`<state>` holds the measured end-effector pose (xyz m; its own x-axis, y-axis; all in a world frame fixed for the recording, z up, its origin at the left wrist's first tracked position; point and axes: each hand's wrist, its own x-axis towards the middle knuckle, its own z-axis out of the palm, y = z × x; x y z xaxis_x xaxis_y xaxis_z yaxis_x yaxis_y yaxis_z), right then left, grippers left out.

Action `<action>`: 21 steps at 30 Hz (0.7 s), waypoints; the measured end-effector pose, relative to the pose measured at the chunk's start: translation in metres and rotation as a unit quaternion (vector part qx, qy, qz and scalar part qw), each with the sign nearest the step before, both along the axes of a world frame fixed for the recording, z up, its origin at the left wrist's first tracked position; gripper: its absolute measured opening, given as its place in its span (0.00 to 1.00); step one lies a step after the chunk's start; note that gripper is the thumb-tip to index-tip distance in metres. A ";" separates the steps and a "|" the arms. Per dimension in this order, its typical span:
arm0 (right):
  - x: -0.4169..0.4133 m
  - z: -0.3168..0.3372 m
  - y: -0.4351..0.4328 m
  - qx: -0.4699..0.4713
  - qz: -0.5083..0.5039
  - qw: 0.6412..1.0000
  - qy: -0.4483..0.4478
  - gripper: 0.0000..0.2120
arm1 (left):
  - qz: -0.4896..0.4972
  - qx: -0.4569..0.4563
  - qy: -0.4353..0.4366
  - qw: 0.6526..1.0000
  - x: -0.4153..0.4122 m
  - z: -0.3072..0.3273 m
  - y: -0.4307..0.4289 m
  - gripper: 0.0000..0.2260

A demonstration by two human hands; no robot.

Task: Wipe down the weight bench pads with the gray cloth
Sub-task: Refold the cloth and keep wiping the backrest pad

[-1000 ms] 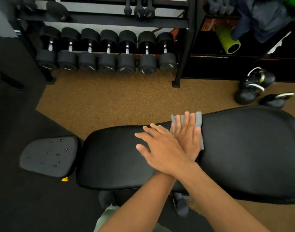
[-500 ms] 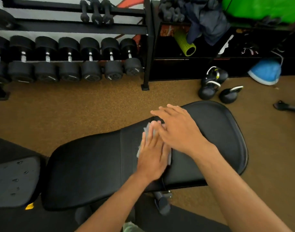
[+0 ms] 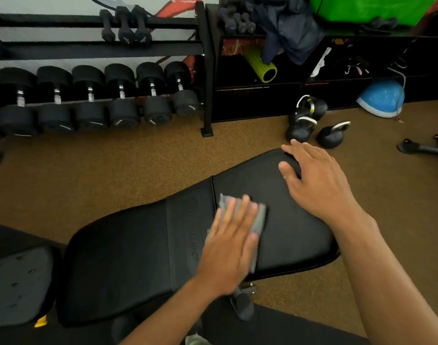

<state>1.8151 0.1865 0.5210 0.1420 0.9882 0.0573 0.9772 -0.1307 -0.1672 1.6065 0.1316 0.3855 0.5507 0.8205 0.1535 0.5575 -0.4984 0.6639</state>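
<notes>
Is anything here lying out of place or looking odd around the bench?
Two things. One kettlebell looks tipped on the floor beyond the bench, handle sideways. The gray seat pad at far left carries dark droplets, so it looks not yet wiped.

head view, looking down, close over bench pad (image 3: 138,245)

black bench pad (image 3: 125,257) over brown floor (image 3: 113,165), gray cloth (image 3: 260,217) flat on pad under left hand (image 3: 227,252), right hand (image 3: 315,180) resting spread at pad's far end, kettlebells (image 3: 329,136) on floor beyond.
</notes>
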 end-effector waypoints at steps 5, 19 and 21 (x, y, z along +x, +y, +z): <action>-0.009 -0.004 0.000 0.033 0.002 0.999 0.001 0.22 | 0.107 -0.085 -0.038 0.990 0.068 0.030 0.060 0.27; -0.039 0.024 -0.006 -0.017 0.035 0.971 0.237 0.16 | 0.195 -0.500 -0.394 0.746 -0.037 0.081 -0.005 0.16; -0.055 0.029 -0.017 -0.126 0.066 0.929 0.343 0.17 | 0.141 -0.599 -0.470 0.633 -0.060 0.086 0.006 0.27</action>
